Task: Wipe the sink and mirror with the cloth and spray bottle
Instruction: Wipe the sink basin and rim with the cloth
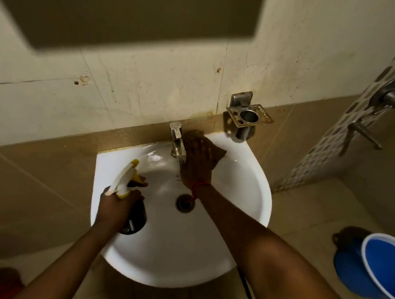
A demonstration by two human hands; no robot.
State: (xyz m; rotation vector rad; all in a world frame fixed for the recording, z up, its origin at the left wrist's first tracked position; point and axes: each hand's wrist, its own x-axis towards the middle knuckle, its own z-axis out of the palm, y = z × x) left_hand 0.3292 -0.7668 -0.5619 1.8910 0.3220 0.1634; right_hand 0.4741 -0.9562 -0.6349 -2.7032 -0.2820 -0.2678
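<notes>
White sink [242,197]; brown cloth [219,154] on its rim.

No legible text, label, brand, number or sign is showing anywhere in the head view. The spray bottle [130,196] is presenting no readable label — its dark body is partly covered by the left hand [114,208]. The tap [177,139] top is carrying no marking that can be made out — it is too blurred.
</notes>
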